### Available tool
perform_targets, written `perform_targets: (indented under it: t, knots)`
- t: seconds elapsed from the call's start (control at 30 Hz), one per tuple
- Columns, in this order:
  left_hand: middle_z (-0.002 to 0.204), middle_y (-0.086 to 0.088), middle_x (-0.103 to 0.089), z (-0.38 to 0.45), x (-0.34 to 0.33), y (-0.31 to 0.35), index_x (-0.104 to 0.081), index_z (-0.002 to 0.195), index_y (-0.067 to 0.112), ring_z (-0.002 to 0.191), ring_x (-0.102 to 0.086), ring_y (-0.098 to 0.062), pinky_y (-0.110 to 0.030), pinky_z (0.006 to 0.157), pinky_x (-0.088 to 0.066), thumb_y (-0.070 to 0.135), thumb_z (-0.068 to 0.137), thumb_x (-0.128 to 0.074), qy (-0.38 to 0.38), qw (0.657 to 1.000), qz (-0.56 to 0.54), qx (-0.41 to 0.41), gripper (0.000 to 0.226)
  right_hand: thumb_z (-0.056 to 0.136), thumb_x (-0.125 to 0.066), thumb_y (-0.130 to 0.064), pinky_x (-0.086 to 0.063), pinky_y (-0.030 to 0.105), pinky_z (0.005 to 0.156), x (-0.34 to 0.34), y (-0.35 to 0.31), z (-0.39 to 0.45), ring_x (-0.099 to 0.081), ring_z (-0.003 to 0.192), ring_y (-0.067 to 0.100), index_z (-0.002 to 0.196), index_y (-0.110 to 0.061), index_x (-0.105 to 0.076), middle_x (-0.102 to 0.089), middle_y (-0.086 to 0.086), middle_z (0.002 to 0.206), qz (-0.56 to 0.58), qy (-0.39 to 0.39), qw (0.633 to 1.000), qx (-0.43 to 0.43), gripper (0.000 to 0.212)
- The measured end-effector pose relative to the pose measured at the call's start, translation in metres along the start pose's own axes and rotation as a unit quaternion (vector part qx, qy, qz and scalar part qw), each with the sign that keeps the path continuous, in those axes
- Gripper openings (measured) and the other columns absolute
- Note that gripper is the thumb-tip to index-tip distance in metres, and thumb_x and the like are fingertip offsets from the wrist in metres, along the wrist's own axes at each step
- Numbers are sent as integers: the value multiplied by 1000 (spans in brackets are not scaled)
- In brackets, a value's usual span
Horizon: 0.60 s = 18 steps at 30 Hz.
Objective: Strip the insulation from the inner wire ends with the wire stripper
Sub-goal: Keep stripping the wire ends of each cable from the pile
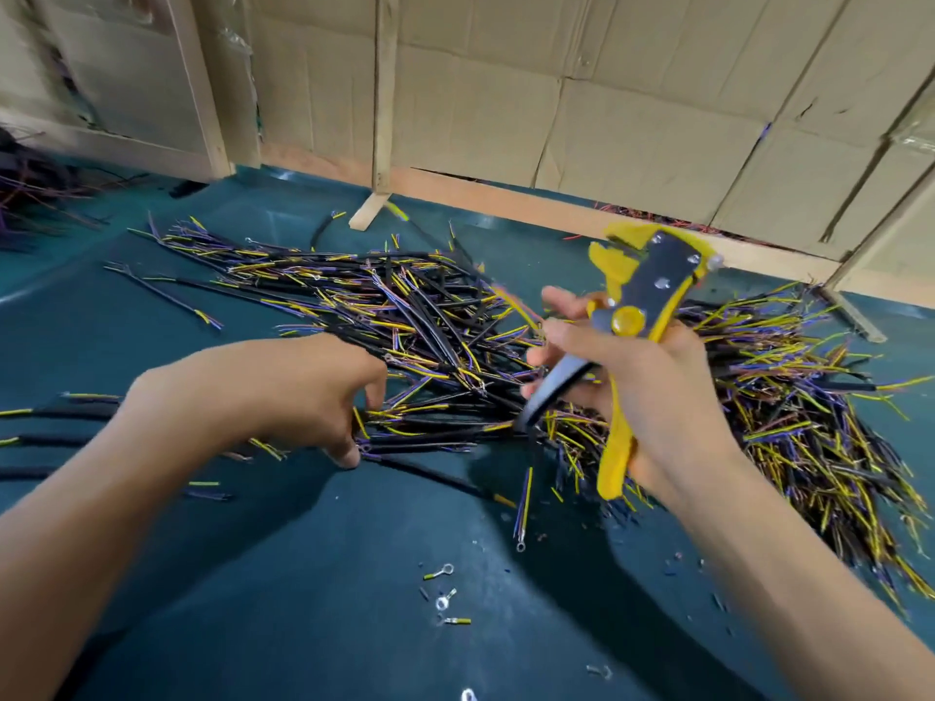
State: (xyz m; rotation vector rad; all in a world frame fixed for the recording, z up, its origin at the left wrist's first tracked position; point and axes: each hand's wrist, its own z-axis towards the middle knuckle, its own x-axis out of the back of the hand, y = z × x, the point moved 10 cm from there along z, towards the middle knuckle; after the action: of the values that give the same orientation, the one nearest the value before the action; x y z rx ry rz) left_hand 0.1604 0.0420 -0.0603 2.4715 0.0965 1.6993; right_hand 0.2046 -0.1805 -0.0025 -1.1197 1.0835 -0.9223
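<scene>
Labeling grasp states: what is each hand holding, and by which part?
Right hand holds the wire stripper, grip around its yellow handles, head up. Left hand pinches at cable ends in the cable pile; whether one is actually held cannot be told.

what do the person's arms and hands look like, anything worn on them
Both forearms are bare up to the frame edge, with no sleeves in view. The left hand and the right hand wear no gloves, and no rings, watch, bracelets or other markings show on the hands or wrists. The nails visible on the left hand look short and plain.
</scene>
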Motion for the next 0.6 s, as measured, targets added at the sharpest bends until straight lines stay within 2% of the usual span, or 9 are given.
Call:
perform_targets:
  t: [0.07,0.13,0.23,0.3,0.37,0.4,0.47,0.53,0.6]
  knots:
    - [75,22,-69,-1,6,2,-54,109,42,72,-53,13,-13,58,-38,42,74,-85,14,1000,10,-18,47,85,-73,3,-62,57,66,0,7,11,-68,71,30,101,-1,-63,-72,10,93,31,28,999,-32,19]
    - [73,29,-68,-1,8,5,-51,115,42,74,-56,15,-14,66,-42,35,76,-82,17,999,-7,-45,50,85,-75,0,-61,56,67,6,17,15,-67,73,30,101,-3,-63,-67,11,85,56,46,996,-51,21]
    - [78,38,-64,-4,19,4,-53,113,45,74,-56,17,-10,64,-40,35,77,-83,36,996,-47,-64,48,83,-77,-3,-60,50,67,19,31,8,-64,69,31,101,1,-65,-67,13,89,75,48,994,-63,22]
    - [79,37,-64,-10,35,8,-59,105,46,70,-58,14,-9,63,-40,34,77,-85,70,991,-72,-88,40,77,-79,-5,-59,50,66,24,38,3,-61,64,31,92,-4,-66,-67,19,94,99,25,993,-62,20]
    - [79,25,-70,-16,52,17,-65,100,43,68,-63,5,-11,63,-43,27,80,-83,128,971,-151,-138,31,77,-76,-6,-58,50,65,22,37,1,-61,63,32,87,-5,-65,-68,23,95,108,-8,993,-40,15]
    - [80,17,-72,-21,62,23,-69,99,38,68,-65,1,-13,66,-47,21,82,-82,161,944,-232,-172,27,80,-73,-5,-58,51,65,19,35,1,-61,63,32,87,-4,-64,-69,25,94,108,-26,993,-24,12]
    - [82,3,-73,-31,81,30,-73,103,25,72,-64,-13,-22,72,-53,13,83,-79,225,850,-422,-219,24,85,-67,-5,-57,52,65,7,32,-1,-63,64,33,87,-4,-63,-70,28,96,103,-71,992,-2,6]
    - [83,2,-71,-37,91,29,-72,102,23,72,-60,-17,-28,70,-55,16,81,-77,285,758,-538,-233,23,86,-67,-9,-57,53,65,-7,34,-7,-63,64,34,86,-7,-65,-70,31,101,95,-115,989,-3,3]
    - [82,3,-69,-36,89,25,-71,100,21,73,-59,-16,-32,68,-55,14,82,-77,303,674,-634,-228,20,85,-73,-14,-57,54,66,-19,37,-16,-64,65,35,85,-11,-68,-70,33,105,80,-160,984,-15,6]
